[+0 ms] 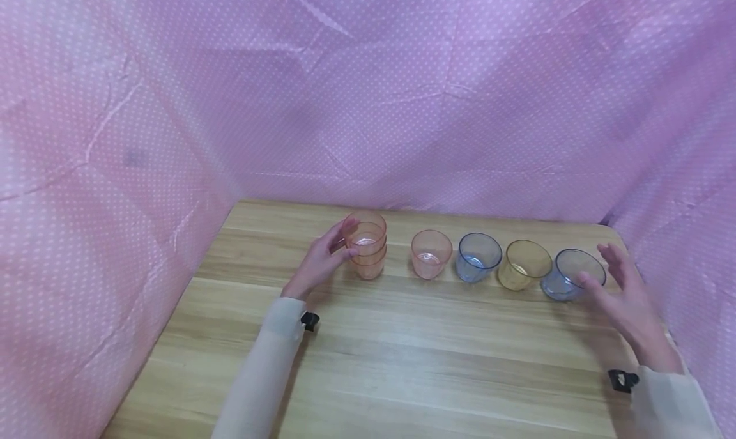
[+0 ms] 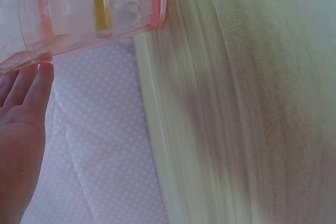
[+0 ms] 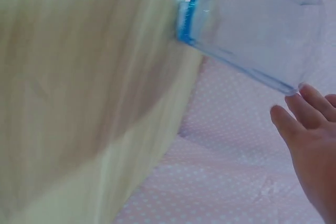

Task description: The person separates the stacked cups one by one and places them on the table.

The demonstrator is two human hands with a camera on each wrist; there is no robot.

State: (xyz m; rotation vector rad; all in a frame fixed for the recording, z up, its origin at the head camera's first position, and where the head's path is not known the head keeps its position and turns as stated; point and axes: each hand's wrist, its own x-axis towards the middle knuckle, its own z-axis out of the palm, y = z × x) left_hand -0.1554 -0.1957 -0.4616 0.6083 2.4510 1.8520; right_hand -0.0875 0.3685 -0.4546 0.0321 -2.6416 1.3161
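On the table, a stack of nested see-through cups [image 1: 370,268] stands upright, pink with a yellow band showing in the left wrist view. My left hand [image 1: 319,263] is at the stack's left side, thumb in front and fingers toward the back, fairly straight. Its fingertips [image 2: 46,71] meet the upper cup's side in the left wrist view. At the right end of a row, a clear blue cup [image 1: 566,282] stands beside my right hand [image 1: 627,301]. That hand is spread, its thumb overlapping the cup's rim in the head view. Its fingertips [image 3: 294,98] are right at the rim.
Between the stack and the end cup stand a pink cup [image 1: 431,260], a darker blue cup [image 1: 478,260] and a yellow cup [image 1: 523,266]. The wooden table [image 1: 431,362] backs onto pink dotted cloth [image 1: 402,107], which also hangs at both sides.
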